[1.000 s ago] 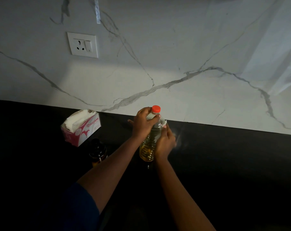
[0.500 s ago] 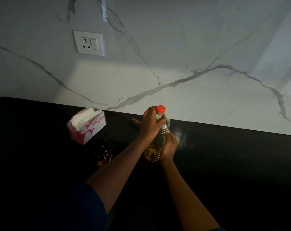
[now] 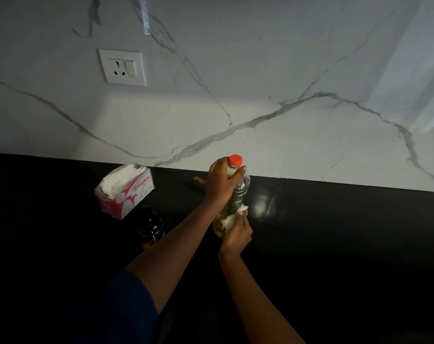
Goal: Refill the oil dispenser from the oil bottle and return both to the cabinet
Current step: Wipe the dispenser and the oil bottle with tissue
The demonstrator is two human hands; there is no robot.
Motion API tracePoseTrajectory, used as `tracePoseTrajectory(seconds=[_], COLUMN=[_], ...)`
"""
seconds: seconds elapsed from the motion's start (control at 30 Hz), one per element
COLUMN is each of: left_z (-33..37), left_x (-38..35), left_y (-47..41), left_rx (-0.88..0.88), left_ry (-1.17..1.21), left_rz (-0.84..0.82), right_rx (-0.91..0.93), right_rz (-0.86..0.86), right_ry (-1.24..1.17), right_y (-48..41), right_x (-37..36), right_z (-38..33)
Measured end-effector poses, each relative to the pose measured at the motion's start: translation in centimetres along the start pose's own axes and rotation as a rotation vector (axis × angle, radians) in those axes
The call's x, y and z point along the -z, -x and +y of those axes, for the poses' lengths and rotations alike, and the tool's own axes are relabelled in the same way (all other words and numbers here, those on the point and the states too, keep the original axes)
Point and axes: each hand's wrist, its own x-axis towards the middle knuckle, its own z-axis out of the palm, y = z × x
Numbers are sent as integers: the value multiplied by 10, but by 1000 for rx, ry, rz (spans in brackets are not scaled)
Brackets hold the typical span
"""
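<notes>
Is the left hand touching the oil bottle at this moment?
Touching. The head view shows the left hand wrapped round the oil bottle just below its red cap, with the fingers curled over the bottle's shoulder.

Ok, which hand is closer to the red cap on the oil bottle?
Left. The left hand grips the oil bottle just below the red cap; the right hand holds a white tissue against its lower part, farther down.

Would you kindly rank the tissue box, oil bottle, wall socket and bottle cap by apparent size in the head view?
1. tissue box and oil bottle: about alike; the bottle is partly hidden.
2. wall socket, farther away, so unsure.
3. red cap.
</notes>
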Motion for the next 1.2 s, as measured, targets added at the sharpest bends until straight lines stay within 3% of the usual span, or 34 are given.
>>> tracePoseTrajectory(seconds=[0.13, 0.27, 0.37, 0.53, 0.6, 0.93, 1.1, 1.2], left_z=[2, 2, -1, -2, -2, 4, 2, 4], left_x=[1, 2, 2, 2, 2, 8, 14, 16], left_y=[-1, 0, 0, 0, -1, -4, -6, -7], left_rx=[-31, -47, -34, 5, 6, 56, 77, 56], left_ry=[6, 13, 7, -13, -19, 140, 233, 218], left_rz=[17, 0, -3, -29, -21, -121, -238, -281], right_rx=[166, 266, 168, -206, -221, 173, 379, 371], right_rz=[-35, -27, -34, -12, -28, -79, -241, -366], right_ry=[-86, 17, 88, 172, 226, -106, 53, 145], right_y=[11, 8, 6, -11, -16, -11, -17, -33], right_x=[-17, -18, -7, 16, 19, -5, -7, -12], right_z=[-35, -33, -7, 22, 19, -65, -91, -102])
